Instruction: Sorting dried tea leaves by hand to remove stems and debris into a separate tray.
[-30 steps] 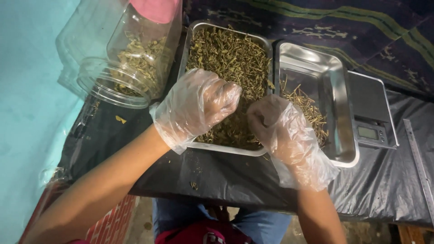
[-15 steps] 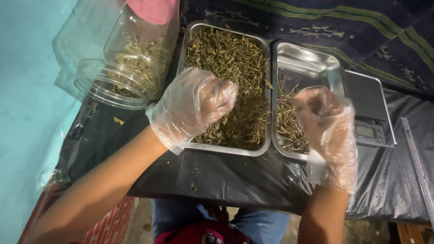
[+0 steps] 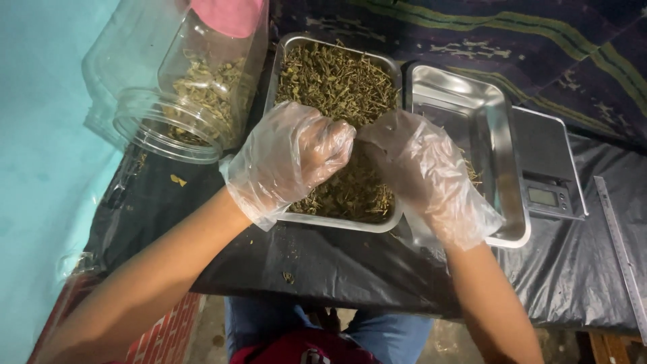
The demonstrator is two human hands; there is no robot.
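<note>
A black plastic sheet [image 3: 350, 269] covers the work surface. Above its near edge, the left hand [image 3: 293, 158] and right hand [image 3: 424, 172], both in clear disposable gloves, are curled closed on dried green herb [image 3: 337, 87] heaped in the rectangular steel tray [image 3: 280, 64] directly beneath. Beyond stand a second steel tray [image 3: 499, 128], a digital scale [image 3: 549, 168] and a tipped clear plastic jar [image 3: 182, 87].

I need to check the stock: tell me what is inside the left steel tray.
The left steel tray holds dried green herb, filling it. The gloved left hand and right hand cover its middle; the bottom is hidden.
</note>
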